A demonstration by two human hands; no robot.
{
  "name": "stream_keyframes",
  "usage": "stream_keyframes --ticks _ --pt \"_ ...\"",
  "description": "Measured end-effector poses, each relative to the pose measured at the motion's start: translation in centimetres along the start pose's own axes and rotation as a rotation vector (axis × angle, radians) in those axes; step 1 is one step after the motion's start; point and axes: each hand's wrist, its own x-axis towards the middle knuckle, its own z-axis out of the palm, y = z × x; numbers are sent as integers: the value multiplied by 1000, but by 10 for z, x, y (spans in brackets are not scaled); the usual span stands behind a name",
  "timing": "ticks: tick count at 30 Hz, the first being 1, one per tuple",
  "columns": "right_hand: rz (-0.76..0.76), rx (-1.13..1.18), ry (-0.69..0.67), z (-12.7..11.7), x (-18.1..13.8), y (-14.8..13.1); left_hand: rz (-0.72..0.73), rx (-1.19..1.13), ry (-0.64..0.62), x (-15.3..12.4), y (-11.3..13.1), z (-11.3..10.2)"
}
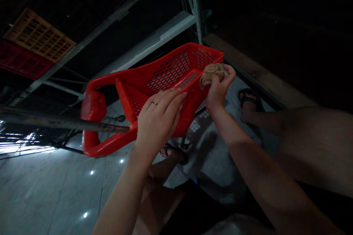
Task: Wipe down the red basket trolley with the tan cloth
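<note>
A red plastic shopping basket (pixel 162 77) with perforated walls is tilted in front of me. My left hand (pixel 158 117) lies on its near rim, fingers together and curled over the edge, a ring on one finger. My right hand (pixel 219 86) is closed on a crumpled brown cloth (pixel 211 72) and presses it against the basket's right end.
Grey metal shelving (pixel 154 40) rises behind the basket, with an orange crate (pixel 38 36) and a red crate (pixel 19 60) at upper left. A dark metal bar (pixel 63 123) crosses at left. My bare legs and sandalled feet (pixel 248 99) rest on the glossy tiled floor (pixel 55 187).
</note>
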Motion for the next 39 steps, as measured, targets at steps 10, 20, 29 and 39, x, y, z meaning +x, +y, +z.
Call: stream_keyframes --ticks 10,20,29,39 --pt "227 -10 -605 -7 -204 -84 -416 217 196 -125 -78 -58" --pt "-68 10 -383 37 -127 -128 -774 318 39 -103 -70 -52" --pt "69 69 -622 6 -197 -193 -665 -14 293 -73 1 -36" --pt "496 320 -976 -36 -92 -230 -131 -347 282 -64 31 -25"
